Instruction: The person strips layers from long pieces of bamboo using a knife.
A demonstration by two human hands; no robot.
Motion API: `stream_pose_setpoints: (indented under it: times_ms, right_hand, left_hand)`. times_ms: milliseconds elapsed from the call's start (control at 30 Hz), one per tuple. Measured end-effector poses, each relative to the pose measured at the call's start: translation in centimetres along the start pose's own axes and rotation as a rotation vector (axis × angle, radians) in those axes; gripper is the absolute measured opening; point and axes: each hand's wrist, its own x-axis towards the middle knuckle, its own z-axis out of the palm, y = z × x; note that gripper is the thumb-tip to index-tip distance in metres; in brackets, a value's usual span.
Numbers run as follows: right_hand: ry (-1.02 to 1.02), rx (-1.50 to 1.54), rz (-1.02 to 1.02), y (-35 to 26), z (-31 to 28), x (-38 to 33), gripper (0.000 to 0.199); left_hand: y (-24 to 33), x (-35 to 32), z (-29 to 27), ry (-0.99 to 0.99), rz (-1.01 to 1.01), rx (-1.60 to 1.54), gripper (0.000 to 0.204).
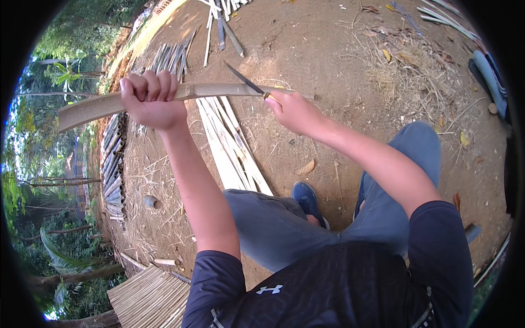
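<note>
A long split bamboo strip [219, 90] stretches sideways in front of me, its wide end out at the left. My left hand [153, 101] is wrapped round it left of the middle, knuckles up. On the other side, my right hand [292, 109] grips a knife [243, 78] by its handle, which the fingers mostly cover. The dark, narrow blade points up and to the left, crossing the strip near its right end. Whether its edge bites into the bamboo I cannot tell.
Pale split strips [232, 142] lie on the dirt beyond my left knee. Stacked bamboo tubes [114, 164] and a slatted bamboo mat [150, 298] are at the left. A short tube [151, 201] lies nearby. Dry shavings [404, 76] cover the ground at the far right.
</note>
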Motion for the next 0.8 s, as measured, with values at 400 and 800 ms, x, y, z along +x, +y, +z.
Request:
stream_pose_setpoints:
  times_ms: [400, 800]
  right_hand:
    - [-0.123, -0.002, 0.105, -0.2, 1.1, 0.9, 0.033]
    - [-0.081, -0.014, -0.013, -2.0, 3.3, 0.7, 0.034]
  left_hand:
    - [0.0, 0.3, -5.2, 0.079, -0.066, -0.018, 0.048]
    - [-0.8, 0.6, -6.0, 0.222, -0.086, 0.083, 0.045]
